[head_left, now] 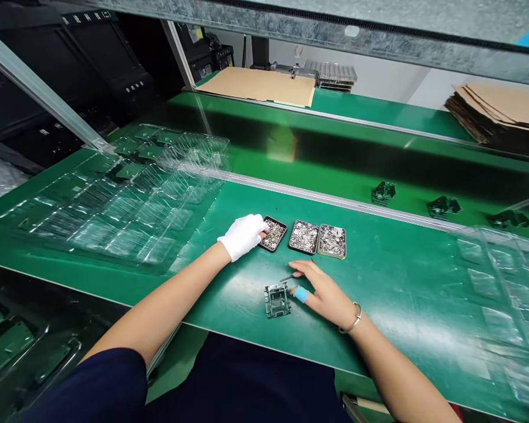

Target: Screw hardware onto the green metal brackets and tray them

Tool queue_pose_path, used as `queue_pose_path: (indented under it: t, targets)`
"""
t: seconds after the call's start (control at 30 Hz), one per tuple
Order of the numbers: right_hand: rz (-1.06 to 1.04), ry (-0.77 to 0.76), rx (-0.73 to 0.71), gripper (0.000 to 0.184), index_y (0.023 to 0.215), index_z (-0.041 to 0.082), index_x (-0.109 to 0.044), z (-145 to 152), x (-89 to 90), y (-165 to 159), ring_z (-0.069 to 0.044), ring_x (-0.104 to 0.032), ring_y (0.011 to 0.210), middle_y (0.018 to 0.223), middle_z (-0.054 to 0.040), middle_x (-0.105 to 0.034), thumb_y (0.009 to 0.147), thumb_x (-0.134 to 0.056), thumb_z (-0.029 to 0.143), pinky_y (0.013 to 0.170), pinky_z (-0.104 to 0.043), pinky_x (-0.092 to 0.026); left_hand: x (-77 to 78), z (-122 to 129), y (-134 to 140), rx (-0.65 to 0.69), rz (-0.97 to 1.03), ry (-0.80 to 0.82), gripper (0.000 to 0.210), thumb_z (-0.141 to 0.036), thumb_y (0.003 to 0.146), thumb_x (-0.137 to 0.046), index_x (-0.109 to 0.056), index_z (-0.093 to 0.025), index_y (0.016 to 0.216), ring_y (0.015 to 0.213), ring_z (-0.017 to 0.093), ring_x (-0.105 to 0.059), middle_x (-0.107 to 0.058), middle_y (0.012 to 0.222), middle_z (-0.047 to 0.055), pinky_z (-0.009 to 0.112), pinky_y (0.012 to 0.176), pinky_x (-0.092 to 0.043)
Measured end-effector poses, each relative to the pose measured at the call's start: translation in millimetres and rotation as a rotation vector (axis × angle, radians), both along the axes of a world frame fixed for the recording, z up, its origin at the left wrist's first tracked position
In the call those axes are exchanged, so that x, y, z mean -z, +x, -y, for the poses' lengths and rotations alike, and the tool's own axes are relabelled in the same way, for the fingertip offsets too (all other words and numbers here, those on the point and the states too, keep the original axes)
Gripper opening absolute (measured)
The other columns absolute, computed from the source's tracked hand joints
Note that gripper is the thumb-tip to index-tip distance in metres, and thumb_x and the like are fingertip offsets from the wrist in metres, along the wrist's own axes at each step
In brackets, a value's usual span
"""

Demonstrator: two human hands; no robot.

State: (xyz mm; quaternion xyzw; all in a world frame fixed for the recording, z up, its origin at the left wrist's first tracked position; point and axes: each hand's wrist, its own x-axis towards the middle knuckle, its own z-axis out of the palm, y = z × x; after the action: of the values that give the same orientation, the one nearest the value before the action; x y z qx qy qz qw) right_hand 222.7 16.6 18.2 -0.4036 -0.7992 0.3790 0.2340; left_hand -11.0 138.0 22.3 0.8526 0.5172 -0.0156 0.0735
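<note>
Left hand (243, 236) dips into tray (281, 238) at 3 o'clock, grip unclear; right hand (325, 292) grips thin tool (286, 278), frame (277, 300) at 9 o'clock. Likely picking step; needs fine pinch.

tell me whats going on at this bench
A person is working at a green bench. The gloved left grip is over the edge of the leftmost tray of three, at or just above its tiny metallic pieces. The bare right grip, blue wrap on its thumb, is beside a small frame-like part lying on the bench and seems to hold a thin dark tool.
</note>
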Motion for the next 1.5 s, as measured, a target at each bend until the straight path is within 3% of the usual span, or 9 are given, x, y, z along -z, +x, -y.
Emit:
queue_pose_path:
  t: [0.33,0.67,0.97,1.13,1.33,1.5]
  targets:
    - [0.0,-0.005,0.018,0.043,0.132,0.023,-0.04,-0.9,2.3,0.8,-0.02,-0.061,0.103,0.129,-0.0114,-0.048,0.09,-0.051,0.023,0.093,-0.043,-0.05,-2.2,0.6,-1.1,-0.022,-0.01,0.005,0.029,-0.026,0.088,-0.041,-0.068,-0.017,0.084,0.087,0.021,-0.059,-0.063,0.089,0.008,0.029,0.072,-0.043]
    - [0.012,0.001,0.022,0.042,0.131,0.023,-0.041,-2.2,5.4,0.7,-0.019,-0.061,0.102,0.128,-0.0111,-0.05,0.09,-0.05,0.02,0.093,-0.042,-0.051,-4.0,-3.4,2.8,-0.013,0.025,-0.031,0.02,-0.025,0.082,-0.049,-0.067,-0.018,0.076,0.081,0.022,-0.06,-0.063,0.084,0.008,0.029,0.065,-0.041]
    - [0.016,-0.002,0.023,0.042,0.13,0.022,-0.043,-3.6,10.4,1.8,-0.019,-0.061,0.101,0.126,-0.0101,-0.052,0.089,-0.051,0.018,0.093,-0.04,-0.051,1.9,3.6,-7.6,-0.12,0.182,0.004,0.025,-0.031,0.088,-0.044,-0.064,-0.018,0.08,0.079,0.019,-0.059,-0.063,0.083,0.004,0.027,0.063,-0.039]
    - [0.015,0.017,0.047,0.041,0.128,0.022,-0.046,-5.9,9.8,0.9,-0.02,-0.062,0.1,0.12,-0.0095,-0.055,0.088,-0.051,0.018,0.091,-0.04,-0.051,1.5,10.3,-8.1,-0.109,0.233,0.038,0.031,-0.031,0.093,-0.035,-0.061,-0.018,0.084,0.08,0.016,-0.058,-0.063,0.084,0.003,0.025,0.069,-0.041]
    - [0.0,-0.007,0.07,0.035,0.123,0.021,-0.05,-9.8,8.2,-1.3,-0.02,-0.063,0.097,0.115,-0.0097,-0.057,0.088,-0.05,0.02,0.089,-0.04,-0.051,-3.8,12.0,-10.1,-0.055,0.174,-0.01,0.023,-0.03,0.087,-0.045,-0.066,-0.021,0.088,0.09,0.019,-0.059,-0.065,0.094,0.004,0.027,0.075,-0.043]
    - [0.012,-0.004,0.094,0.032,0.121,0.022,-0.051,-9.9,7.5,-1.5,-0.021,-0.063,0.096,0.113,-0.0097,-0.059,0.089,-0.051,0.025,0.087,-0.041,-0.051,-7.0,7.6,1.7,-0.041,0.086,-0.082,0.02,-0.026,0.081,-0.051,-0.068,-0.017,0.078,0.087,0.023,-0.061,-0.065,0.088,0.008,0.03,0.073,-0.045]
